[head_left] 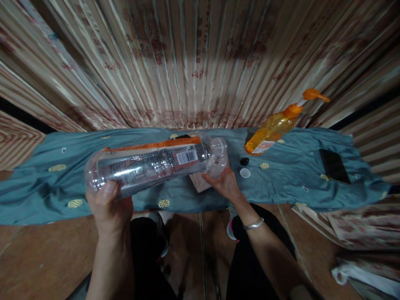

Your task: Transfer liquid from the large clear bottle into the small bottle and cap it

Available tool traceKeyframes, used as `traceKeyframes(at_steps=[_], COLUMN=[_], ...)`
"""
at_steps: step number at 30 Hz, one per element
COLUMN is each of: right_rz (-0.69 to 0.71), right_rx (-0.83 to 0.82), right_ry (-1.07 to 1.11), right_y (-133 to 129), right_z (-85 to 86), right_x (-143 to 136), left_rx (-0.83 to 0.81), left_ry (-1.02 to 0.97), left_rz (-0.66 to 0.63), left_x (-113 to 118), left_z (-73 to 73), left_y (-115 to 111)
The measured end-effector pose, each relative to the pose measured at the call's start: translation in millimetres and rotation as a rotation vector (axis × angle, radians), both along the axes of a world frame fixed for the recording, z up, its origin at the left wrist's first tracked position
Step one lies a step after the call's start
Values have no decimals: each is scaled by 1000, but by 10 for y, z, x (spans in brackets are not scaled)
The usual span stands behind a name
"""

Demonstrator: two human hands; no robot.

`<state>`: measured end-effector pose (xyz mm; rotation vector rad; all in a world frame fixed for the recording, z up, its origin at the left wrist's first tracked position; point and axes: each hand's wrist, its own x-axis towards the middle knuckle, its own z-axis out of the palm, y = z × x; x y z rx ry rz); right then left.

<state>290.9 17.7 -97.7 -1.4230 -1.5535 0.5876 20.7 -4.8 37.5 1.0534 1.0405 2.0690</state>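
A large clear plastic bottle point(146, 162) with an orange-edged label and a barcode lies tilted in the air, its neck pointing right. My left hand point(109, 204) is closed around its base end, thumb on the near side. At the neck, my right hand point(226, 183) is closed on a small clear plastic container point(216, 164), which is right up against the bottle's mouth; whether they touch cannot be made out. A black cap point(244, 161) and a white cap point(245, 172) lie just right of that hand. Beneath the bottle is a partly hidden pale flat item point(200, 183).
A pump bottle point(271, 129) of orange liquid stands at the back right. A black flat object point(334, 166) lies farther right. Blue-green patterned cloth point(290, 179) covers the narrow surface, with a pleated curtain point(200, 75) behind it. My legs and the tiled floor are below.
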Motion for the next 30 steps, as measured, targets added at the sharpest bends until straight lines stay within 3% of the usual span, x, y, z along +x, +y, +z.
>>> traceKeyframes(at_steps=[30], right_rz=[-30], right_rx=[26], right_ry=[-16], right_y=[-2], right_z=[-25], right_x=[5], left_rx=[-10], left_ry=[-8], left_rz=[-6], left_x=[-26], left_z=[0], left_y=[11])
